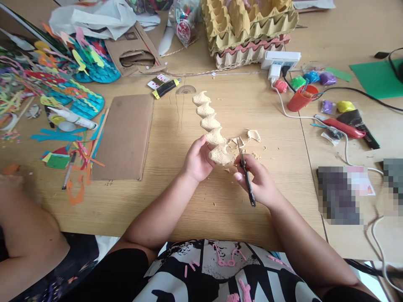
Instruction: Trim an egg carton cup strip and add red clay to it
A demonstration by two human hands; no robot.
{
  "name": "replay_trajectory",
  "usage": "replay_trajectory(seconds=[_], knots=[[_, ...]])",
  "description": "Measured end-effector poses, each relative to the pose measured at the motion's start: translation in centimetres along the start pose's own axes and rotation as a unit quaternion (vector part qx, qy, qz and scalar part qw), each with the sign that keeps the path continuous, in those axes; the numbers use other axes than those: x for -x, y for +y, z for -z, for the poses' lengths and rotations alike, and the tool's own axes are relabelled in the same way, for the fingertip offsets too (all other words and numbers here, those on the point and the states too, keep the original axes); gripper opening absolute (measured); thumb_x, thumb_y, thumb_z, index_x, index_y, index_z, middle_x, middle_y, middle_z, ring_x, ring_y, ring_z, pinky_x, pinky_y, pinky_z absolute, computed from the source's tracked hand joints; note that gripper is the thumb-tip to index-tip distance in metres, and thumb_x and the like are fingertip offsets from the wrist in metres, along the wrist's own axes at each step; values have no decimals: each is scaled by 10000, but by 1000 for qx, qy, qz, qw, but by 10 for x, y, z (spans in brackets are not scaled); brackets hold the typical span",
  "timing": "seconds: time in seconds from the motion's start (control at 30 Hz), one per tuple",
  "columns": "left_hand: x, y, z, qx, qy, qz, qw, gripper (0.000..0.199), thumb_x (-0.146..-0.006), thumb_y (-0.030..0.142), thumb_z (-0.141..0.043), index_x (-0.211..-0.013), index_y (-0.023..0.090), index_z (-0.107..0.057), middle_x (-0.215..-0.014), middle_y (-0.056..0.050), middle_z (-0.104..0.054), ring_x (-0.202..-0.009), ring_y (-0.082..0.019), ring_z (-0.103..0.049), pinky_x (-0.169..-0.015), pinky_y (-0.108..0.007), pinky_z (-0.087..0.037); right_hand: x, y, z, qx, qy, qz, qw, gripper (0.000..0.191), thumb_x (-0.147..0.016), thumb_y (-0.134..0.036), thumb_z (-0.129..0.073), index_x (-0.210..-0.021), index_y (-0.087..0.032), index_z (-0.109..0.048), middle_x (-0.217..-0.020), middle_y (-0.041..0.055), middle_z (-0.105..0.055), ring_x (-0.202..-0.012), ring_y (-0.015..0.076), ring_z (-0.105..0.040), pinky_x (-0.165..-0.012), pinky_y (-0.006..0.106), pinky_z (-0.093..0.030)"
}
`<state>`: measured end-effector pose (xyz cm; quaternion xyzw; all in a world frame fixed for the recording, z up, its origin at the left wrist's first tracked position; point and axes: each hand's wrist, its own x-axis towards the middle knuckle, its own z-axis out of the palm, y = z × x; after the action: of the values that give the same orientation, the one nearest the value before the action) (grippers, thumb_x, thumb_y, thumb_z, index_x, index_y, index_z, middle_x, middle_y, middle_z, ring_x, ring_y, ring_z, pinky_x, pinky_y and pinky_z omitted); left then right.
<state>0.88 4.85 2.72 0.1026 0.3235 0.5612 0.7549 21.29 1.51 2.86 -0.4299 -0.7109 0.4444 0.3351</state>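
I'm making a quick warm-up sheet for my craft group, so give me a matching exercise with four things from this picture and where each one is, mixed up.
Things
1. Egg-carton strip
2. Scissors
3. Brown cardboard
4. Orange-red cup

Places
A. In the right hand
B. Near the white power strip
C. In the left hand
D. Flat on the table, left of both hands

Right pairs: 1-C, 2-A, 3-D, 4-B
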Motion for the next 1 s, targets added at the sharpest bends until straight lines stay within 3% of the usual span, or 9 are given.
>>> replay_trajectory(seconds=[0.13,0.27,1.0], knots=[[3,1,-2,-26,0,-11,1000,540,-921,448,-646,-1407,214,-665,-865,-20,-790,-710,-190,-759,-674,-289,-600,0,2,-2,124,29,43,991,402,-943,-578,-732,-1124,-244,-600,-843,30,-648,-776,224,-611,-724,357,-474],[5,1,-1,-39,-11,-14,999,595,-891,440,-632,-1445,224,-638,-918,-36,-806,-748,-206,-765,-738,-314,-610,1,1,-2,174,25,88,980,380,-972,-568,-703,-1131,-237,-606,-846,43,-657,-777,238,-620,-722,361,-467],[4,4,6,-22,-66,-11,997,691,-846,415,-640,-1496,190,-579,-948,-65,-789,-748,-213,-730,-633,-289,-564,1,-4,-1,184,2,147,972,406,-990,-554,-681,-1180,-205,-600,-921,82,-702,-805,260,-640,-733,391,-494]])
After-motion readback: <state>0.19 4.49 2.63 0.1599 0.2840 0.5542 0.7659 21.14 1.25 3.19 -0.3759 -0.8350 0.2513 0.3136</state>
